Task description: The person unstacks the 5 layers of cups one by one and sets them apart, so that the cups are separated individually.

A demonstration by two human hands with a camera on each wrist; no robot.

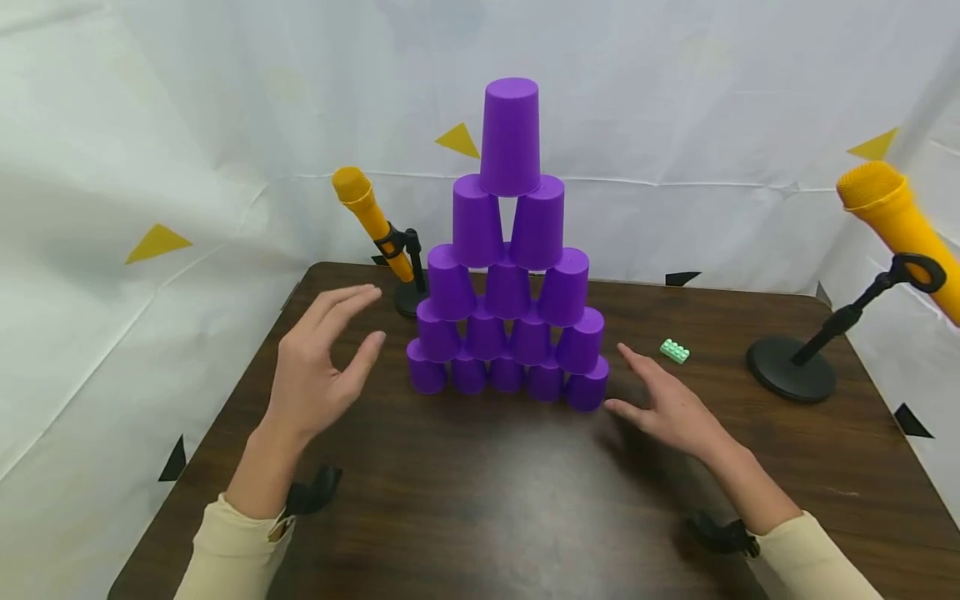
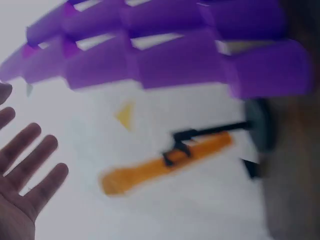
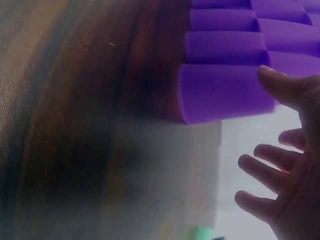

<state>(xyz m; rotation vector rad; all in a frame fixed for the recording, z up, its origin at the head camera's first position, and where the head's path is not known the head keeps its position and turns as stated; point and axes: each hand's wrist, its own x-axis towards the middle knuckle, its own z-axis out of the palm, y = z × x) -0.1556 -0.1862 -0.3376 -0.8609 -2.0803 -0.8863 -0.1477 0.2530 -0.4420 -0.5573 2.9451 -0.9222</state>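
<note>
Purple cups (image 1: 512, 137), all upside down, are stacked as a pyramid of several rows, with a single cup on top. My left hand (image 1: 315, 358) is raised to the left of the pyramid, its fingers spread and apart from the cups. In the left wrist view that hand (image 2: 22, 175) holds nothing. My right hand (image 1: 675, 408) is beside the bottom right cup (image 1: 587, 383), fingers extended. In the right wrist view the thumb of the right hand (image 3: 295, 165) overlaps a bottom cup (image 3: 225, 92); whether it touches, I cannot tell.
A yellow microphone (image 1: 367, 208) on a black stand is behind the pyramid's left side. Another microphone (image 1: 900, 217) stands at the right on a round base (image 1: 791, 369). A mint-green toy brick (image 1: 674, 351) lies on the brown table (image 1: 465, 500), right of the cups. White sheeting (image 1: 225, 108) surrounds the table.
</note>
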